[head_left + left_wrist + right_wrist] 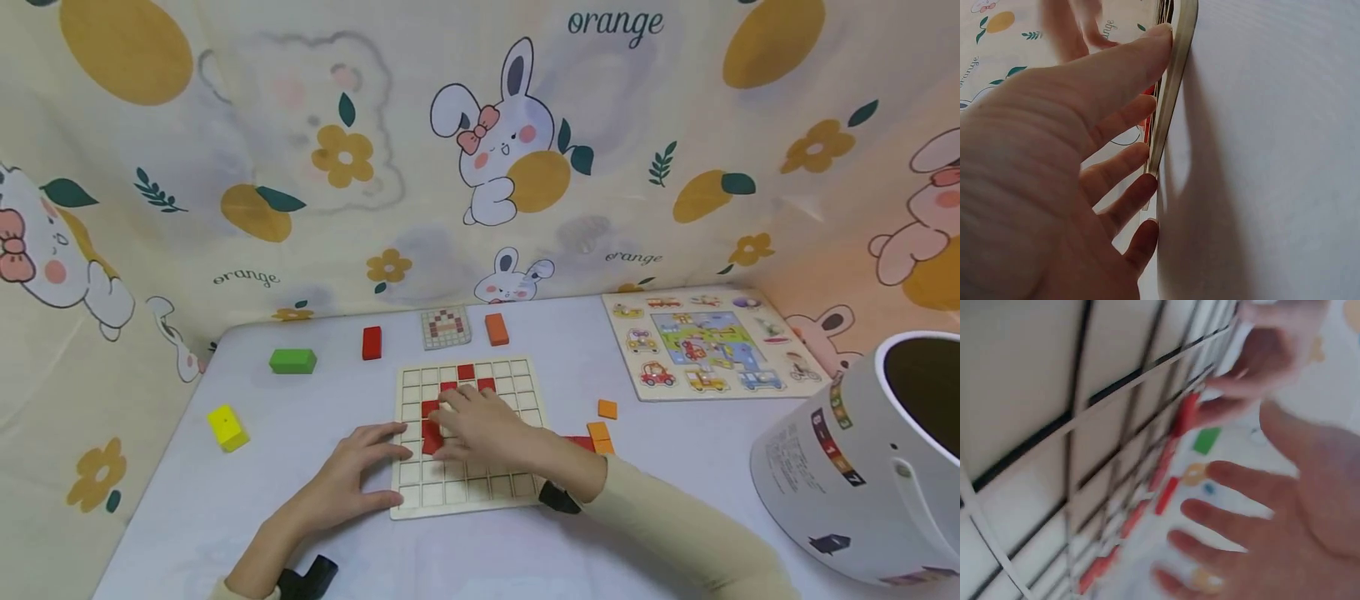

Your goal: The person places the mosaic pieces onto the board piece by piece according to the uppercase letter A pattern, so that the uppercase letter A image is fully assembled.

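A pale square grid board lies in the middle of the table. Red square tiles sit in several of its cells, forming slanted lines from the top, and more red shows beside the right fingers. My left hand rests at the board's left edge, fingers extended and thumb at the near corner. Over the middle of the board is my right hand, its fingers spread with nothing between them in the right wrist view. Part of the board is hidden beneath it.
A small pattern card lies behind the board, between a red block and an orange block. Green and yellow blocks are leftward. Orange tiles, a vehicle puzzle and a white bucket stand right.
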`<state>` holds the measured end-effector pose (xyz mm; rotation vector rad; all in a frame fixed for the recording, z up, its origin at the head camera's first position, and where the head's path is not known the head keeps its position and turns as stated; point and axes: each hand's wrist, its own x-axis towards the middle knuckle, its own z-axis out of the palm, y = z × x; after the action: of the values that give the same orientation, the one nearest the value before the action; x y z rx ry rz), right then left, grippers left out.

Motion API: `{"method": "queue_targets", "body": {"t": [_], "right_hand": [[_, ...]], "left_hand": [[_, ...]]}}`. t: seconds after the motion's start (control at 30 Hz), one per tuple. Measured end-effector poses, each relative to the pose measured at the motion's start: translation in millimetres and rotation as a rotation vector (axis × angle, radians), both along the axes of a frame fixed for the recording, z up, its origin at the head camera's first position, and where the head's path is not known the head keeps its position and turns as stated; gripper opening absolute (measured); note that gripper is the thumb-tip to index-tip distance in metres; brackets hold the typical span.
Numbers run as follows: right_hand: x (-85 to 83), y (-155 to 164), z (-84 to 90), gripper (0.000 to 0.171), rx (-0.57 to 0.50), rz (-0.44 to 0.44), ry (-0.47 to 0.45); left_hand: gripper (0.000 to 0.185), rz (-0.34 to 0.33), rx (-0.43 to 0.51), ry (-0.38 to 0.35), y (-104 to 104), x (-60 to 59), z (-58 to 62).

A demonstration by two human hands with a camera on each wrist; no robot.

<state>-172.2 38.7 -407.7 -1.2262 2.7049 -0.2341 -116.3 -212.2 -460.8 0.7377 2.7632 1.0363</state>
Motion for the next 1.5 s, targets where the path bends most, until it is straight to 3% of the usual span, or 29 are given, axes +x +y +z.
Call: {"method": "queue_targets", "body": {"t": [0.1, 0.2, 0.37, 0.6, 0.77, 0.87, 1.0, 1.17, 1.3, 1.5], "right_hand": [[16.8, 8.0, 3.0, 0.076, 0.133, 0.071, 0.005], [26.3, 13.3, 1.1, 0.080, 0.160, 0.113, -0.051], [26.5, 18.4, -4.5, 0.083, 0.139, 0.148, -0.095], [19.6, 24.3, -6.9, 0.076, 0.068, 0.178, -0.228], [16.9, 27.4, -7.5, 0.073, 0.034, 0.194, -0.238], [14.7, 37.8, -4.9, 0.072, -0.015, 0.161, -0.225], [6.4, 70.6, 1.5, 0.064, -0.190, 0.058, -0.232], [-0.7, 126.6, 4.0, 0.047, -0.395, -0.119, -0.355], [1.9, 157.4, -4.8, 0.043, -0.416, -0.212, -0.384], [4.0, 168.6, -18.5, 0.041, -0.391, -0.227, -0.317]], "left_hand": [[0.049, 0.005, -0.010, -0.002, -0.3, 0.4, 0.4], [0.050, 0.016, -0.011, -0.011, -0.8, 0.8, 1.4], [0.050, 0.014, -0.001, -0.014, -0.6, 1.2, 1.4], [0.049, 0.014, -0.015, -0.006, -0.3, 1.1, -1.6], [0.048, 0.014, -0.012, 0.003, -0.1, 1.0, -1.6], [0.049, 0.012, -0.002, 0.002, 0.4, 1.0, -1.2], [0.048, 0.011, -0.001, -0.001, 2.6, 0.0, -1.4], [0.048, 0.017, -0.003, -0.009, 3.9, 0.3, -1.0], [0.048, 0.021, -0.008, -0.011, 3.3, 1.6, -0.3], [0.048, 0.018, -0.007, 0.002, 2.6, 2.0, 0.2]]}}
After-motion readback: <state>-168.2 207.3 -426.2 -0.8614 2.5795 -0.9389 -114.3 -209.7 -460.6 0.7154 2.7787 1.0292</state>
